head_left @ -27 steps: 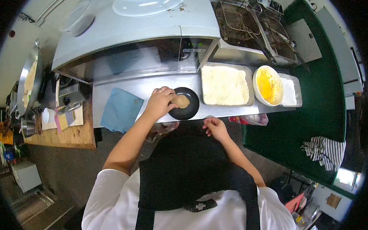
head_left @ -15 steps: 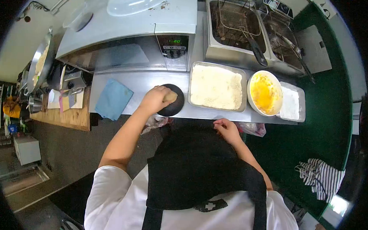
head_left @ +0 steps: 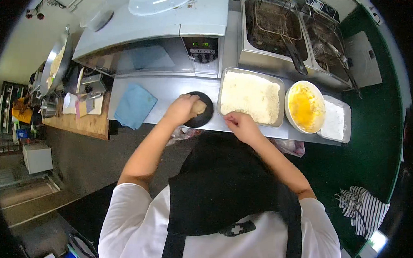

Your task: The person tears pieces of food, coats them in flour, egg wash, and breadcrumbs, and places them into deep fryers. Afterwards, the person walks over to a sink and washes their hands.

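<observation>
On the black round plate (head_left: 206, 121), my left hand (head_left: 181, 110) has its fingers closed around a pale tan, crumb-coated lump (head_left: 198, 107). The lump rests over the plate's upper middle. My right hand (head_left: 244, 126) is at the lower left corner of the metal tray of pale crumbs (head_left: 251, 96), fingertips curled together in a pinch. What is between those fingers, if anything, I cannot tell. Right of the tray stands a white bowl (head_left: 287, 107) smeared with yellow beaten egg, and beyond it a smaller metal tray of white flour (head_left: 334, 120).
A blue folded cloth (head_left: 135, 106) lies left of the plate. Behind the steel counter's work strip stand a microwave (head_left: 145, 54) and a double deep fryer (head_left: 272, 61) whose basket handles jut forward. A wooden board surface (head_left: 81, 122) adjoins at left.
My right hand has moved up and left from the counter's front edge to the crumb tray's corner. The left hand stays on the lump over the plate. The whole view has shifted slightly.
</observation>
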